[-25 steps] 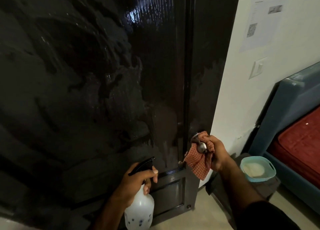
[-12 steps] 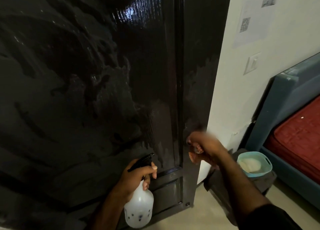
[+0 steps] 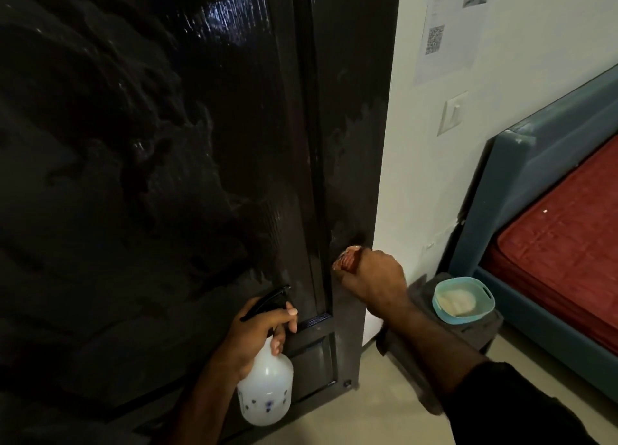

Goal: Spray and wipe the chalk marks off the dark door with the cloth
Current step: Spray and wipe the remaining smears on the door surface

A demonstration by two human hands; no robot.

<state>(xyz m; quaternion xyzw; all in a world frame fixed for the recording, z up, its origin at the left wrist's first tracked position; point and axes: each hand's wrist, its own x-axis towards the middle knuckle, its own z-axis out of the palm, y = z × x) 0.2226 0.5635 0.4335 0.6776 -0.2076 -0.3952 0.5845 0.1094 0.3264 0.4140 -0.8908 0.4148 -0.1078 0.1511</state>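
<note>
The cloth (image 3: 347,261) is bunched in the right hand (image 3: 374,282), fingers curled round it, and pressed on the door (image 3: 200,177) edge at 5 o'clock for scrubbing. The spray bottle (image 3: 266,382) is gripped by the neck in the left hand (image 3: 259,331) at 6 o'clock, likely kept ready for respraying.

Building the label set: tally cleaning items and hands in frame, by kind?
Spray bottle: 1, in the left hand
Cloth: 1, bunched in the right hand
Teal basket: 1
Hands: 2
Total: 5

One dark door (image 3: 167,177), one spray bottle (image 3: 266,391), one cloth (image 3: 347,260), two hands, one teal basin (image 3: 463,299), one wall switch (image 3: 452,112).
</note>
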